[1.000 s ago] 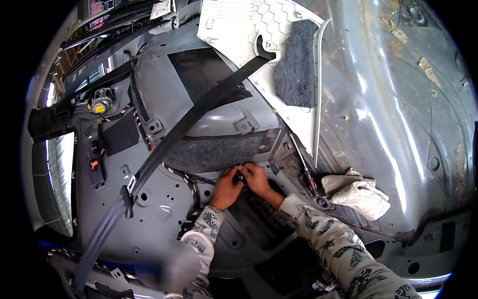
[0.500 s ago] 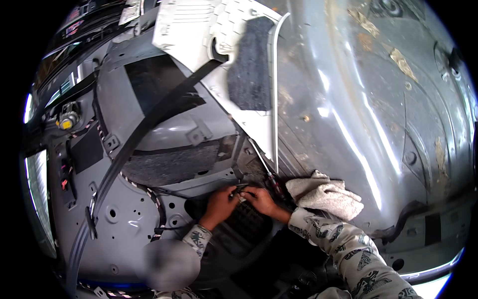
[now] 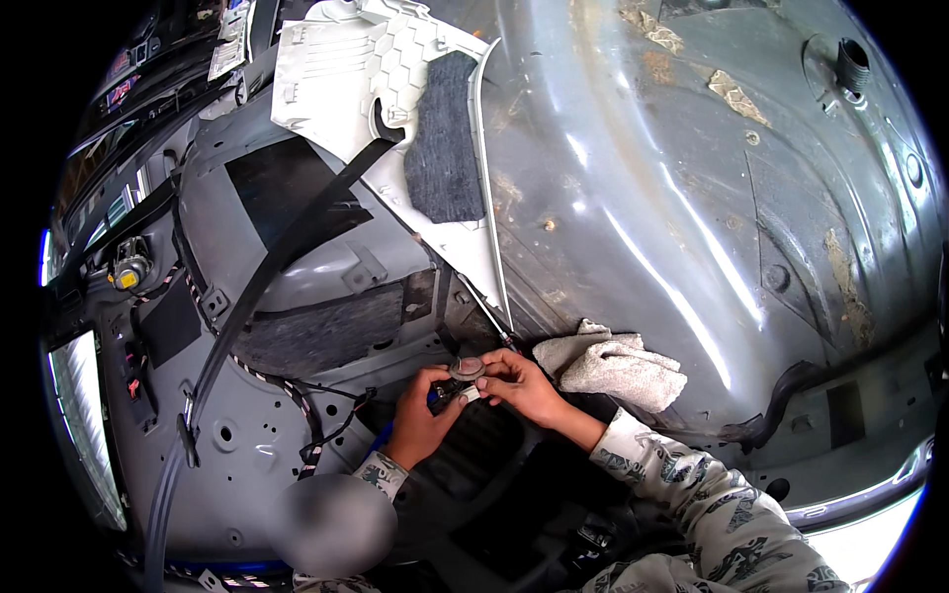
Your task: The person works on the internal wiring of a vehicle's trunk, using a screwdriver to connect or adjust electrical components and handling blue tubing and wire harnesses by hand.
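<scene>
1. Part [image 3: 468, 369], small, with a round, flat, brownish-grey top, sits between the two hands at their fingertips; a white block [image 3: 470, 393] shows just below that top, on the wearer's side; whether the two are joined, I cannot tell.
2. Left hand [image 3: 420, 410] is on the part's left, fingers curled and thumb brought in, pinching from that side; the thumb tip is at the white block.
3. Right hand [image 3: 519, 387] is on the part's right, thumb and forefinger pinching at the edge of the round top.
4. Screwdriver [image 3: 484, 304] lies just beyond the right hand, its handle partly hidden; a rumpled cloth [image 3: 623, 366] lies just right of that hand.
5. Striped wiring [image 3: 292, 390] runs left of the left hand; a black strap [image 3: 272, 262] slants farther left, its upper end overlapping a white trim panel [image 3: 326, 74].
</scene>
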